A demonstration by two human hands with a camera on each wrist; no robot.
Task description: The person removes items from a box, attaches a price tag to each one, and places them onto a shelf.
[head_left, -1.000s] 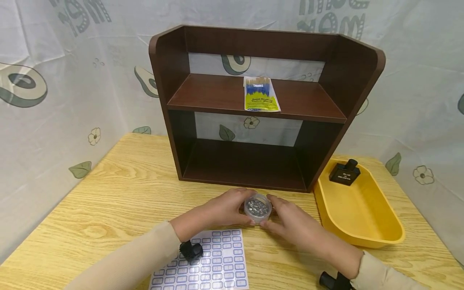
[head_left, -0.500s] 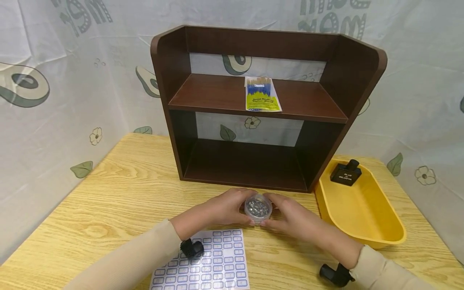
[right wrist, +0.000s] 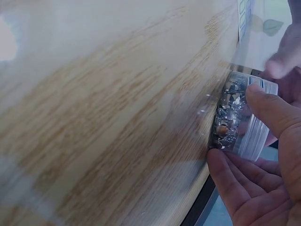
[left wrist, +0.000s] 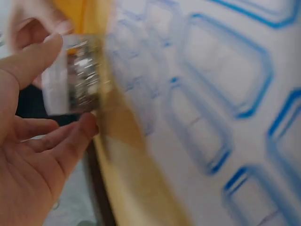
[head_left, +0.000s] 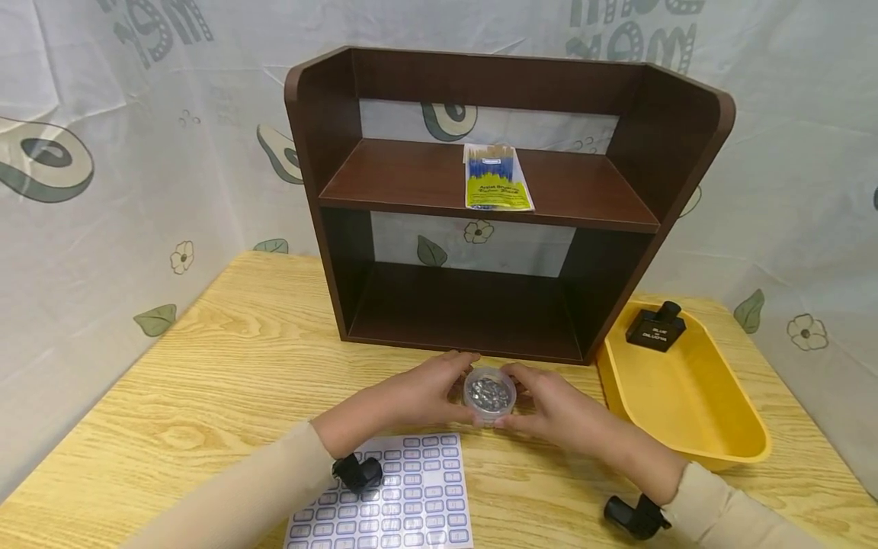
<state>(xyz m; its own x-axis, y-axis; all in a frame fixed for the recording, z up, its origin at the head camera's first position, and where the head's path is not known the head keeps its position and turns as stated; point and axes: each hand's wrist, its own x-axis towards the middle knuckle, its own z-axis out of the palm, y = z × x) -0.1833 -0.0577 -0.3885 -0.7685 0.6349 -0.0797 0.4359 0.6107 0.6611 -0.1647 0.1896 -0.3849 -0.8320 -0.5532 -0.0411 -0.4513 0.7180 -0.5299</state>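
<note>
A small round clear plastic jar (head_left: 488, 393) of shiny silvery pieces stands on the wooden table in front of the dark brown shelf. My right hand (head_left: 559, 404) holds it from the right, thumb at its near side and fingers at the far side; the right wrist view shows the thumb on the jar's lid (right wrist: 263, 117). Curved around the left side is my left hand (head_left: 421, 393). Its index finger stands off the rim, and its thumb is close to the near edge. The left wrist view shows this thumb and fingers (left wrist: 77, 136) spread about the jar.
The two-tier shelf (head_left: 466, 347) stands behind the jar, with a pack of artist brushes (head_left: 497, 183) on its upper board. At right, a yellow tray (head_left: 686, 412) holds a black bottle (head_left: 656, 328). A sheet of blue-bordered labels (head_left: 418, 496) lies under the left forearm.
The fingers of my left hand have moved slightly away from the jar, to the left. My right fingers have closed in on its right side. The jar has hardly moved.
</note>
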